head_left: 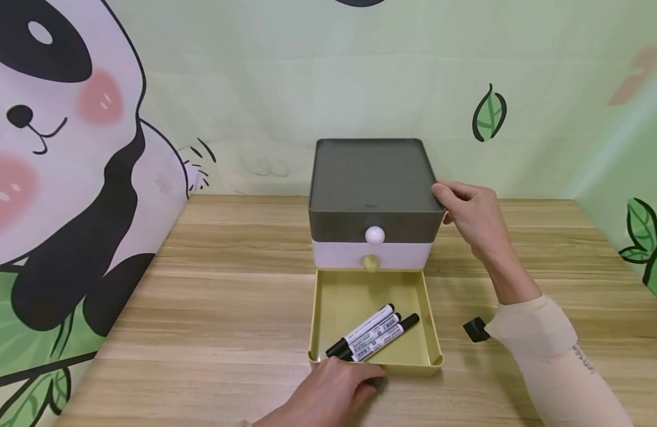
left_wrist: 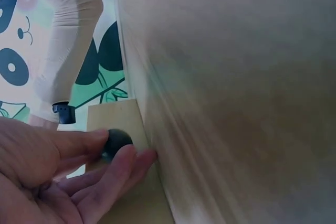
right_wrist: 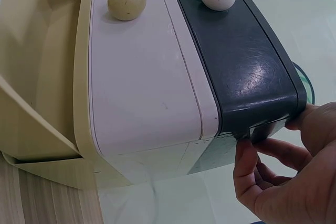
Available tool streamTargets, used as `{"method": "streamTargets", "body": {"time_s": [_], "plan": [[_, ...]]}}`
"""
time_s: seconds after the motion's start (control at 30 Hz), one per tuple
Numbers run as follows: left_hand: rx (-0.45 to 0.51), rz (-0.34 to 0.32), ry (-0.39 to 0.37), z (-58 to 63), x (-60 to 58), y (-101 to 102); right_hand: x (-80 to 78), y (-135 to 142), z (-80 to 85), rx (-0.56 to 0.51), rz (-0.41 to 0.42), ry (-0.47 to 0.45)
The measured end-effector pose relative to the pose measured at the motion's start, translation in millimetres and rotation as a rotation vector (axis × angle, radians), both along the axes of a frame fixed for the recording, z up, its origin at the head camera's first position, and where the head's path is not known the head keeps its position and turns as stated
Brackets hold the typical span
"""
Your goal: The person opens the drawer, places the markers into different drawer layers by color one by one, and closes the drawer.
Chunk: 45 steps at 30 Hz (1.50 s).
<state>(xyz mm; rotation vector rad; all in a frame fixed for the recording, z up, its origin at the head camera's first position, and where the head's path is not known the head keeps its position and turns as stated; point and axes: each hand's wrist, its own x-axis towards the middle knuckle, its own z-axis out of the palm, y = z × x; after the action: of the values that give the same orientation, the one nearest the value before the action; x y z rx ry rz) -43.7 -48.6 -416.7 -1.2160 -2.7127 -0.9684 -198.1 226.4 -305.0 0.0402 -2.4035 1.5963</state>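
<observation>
A small drawer unit (head_left: 371, 172) stands on the table, with a dark grey top section, a white section below and a yellow bottom drawer (head_left: 350, 290) pulled out. Three black-and-white markers (head_left: 380, 339) lie slanted in that drawer. At the drawer's front, my left hand (head_left: 328, 391) pinches a dark round knob (left_wrist: 118, 141) between thumb and fingers, as the left wrist view shows. My right hand (head_left: 480, 222) grips the unit's right side near the front corner, thumb on the upper edge and fingers (right_wrist: 247, 169) bent against the side.
A white knob (head_left: 375, 235) and a yellowish knob (head_left: 371, 263) stick out from the upper drawers' fronts. The wood-grain table (head_left: 232, 296) ends at a printed panda backdrop (head_left: 254, 107). A black wrist device (head_left: 475, 330) sits at my right sleeve.
</observation>
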Motion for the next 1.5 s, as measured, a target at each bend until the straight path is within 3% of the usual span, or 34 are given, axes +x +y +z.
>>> {"method": "streamTargets", "body": {"time_s": [0.27,0.5,0.9,1.5], "plan": [[0.028,0.032,0.04,-1.1,-0.4,0,-0.2,1,0.0,0.011,-0.004,-0.005],[0.019,0.048,-0.002,3.4,-3.5,1,0.1,0,0.3,0.018,-0.007,-0.005],[-0.007,0.091,-0.023,13.3,-13.1,8,0.1,1,0.1,0.02,-0.009,-0.007],[0.033,0.126,0.028,13.7,-32.3,13,-0.3,1,-0.3,0.01,-0.01,-0.005]]}}
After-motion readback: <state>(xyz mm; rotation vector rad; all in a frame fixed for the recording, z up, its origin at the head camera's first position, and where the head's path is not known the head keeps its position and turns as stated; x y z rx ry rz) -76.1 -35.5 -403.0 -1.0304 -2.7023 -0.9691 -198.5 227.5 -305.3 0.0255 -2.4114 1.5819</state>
